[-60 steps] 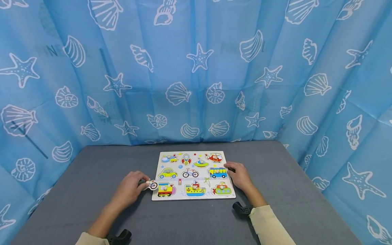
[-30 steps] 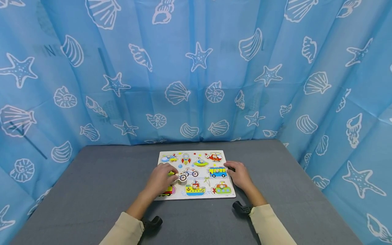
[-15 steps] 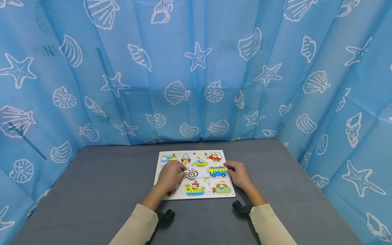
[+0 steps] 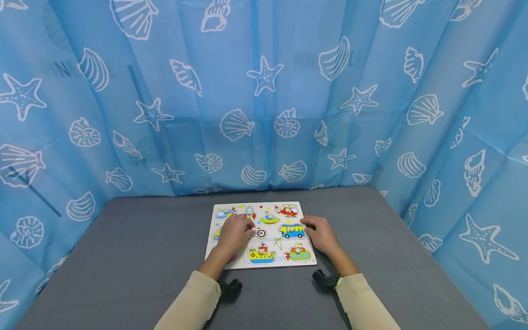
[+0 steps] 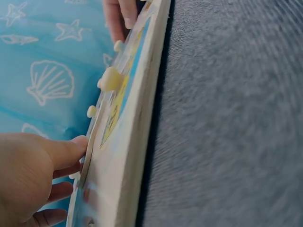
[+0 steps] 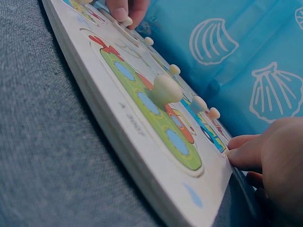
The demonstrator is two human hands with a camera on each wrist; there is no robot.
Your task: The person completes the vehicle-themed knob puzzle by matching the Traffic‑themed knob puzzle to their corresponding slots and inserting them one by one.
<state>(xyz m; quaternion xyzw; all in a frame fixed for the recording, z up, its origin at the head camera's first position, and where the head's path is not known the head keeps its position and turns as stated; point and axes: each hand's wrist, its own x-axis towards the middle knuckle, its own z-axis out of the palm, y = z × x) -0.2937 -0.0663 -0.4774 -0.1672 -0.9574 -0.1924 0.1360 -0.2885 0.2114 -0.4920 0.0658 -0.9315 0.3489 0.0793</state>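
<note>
A wooden knob puzzle board (image 4: pixel 279 262) with vehicle pictures lies on the table. My left hand (image 4: pixel 236 233) reaches over its left half. Thumb and fingers pinch the bicycle puzzle piece (image 4: pixel 261 233), which sits over the bicycle picture in the middle row. In the left wrist view, the piece's thin edge (image 5: pixel 88 158) stands beside the thumb at the board's surface; whether it lies fully flat I cannot tell. My right hand (image 4: pixel 321 233) grips the board's right edge beside the bus piece (image 4: pixel 292 231). My left hand hides the train piece and part of the yellow car.
Other knobbed pieces sit in the board: a ship (image 4: pixel 261 255), a submarine (image 4: pixel 298 253), a helicopter (image 4: pixel 287 211) and a flying saucer (image 4: pixel 269 218). Grey cloth covers the table (image 4: pixel 156 238). A blue seashell curtain (image 4: pixel 264 137) hangs behind and at the sides.
My left hand has carried the bicycle piece from beyond the board's left edge rightward onto the matching bicycle picture. My right hand stays at the board's right edge.
</note>
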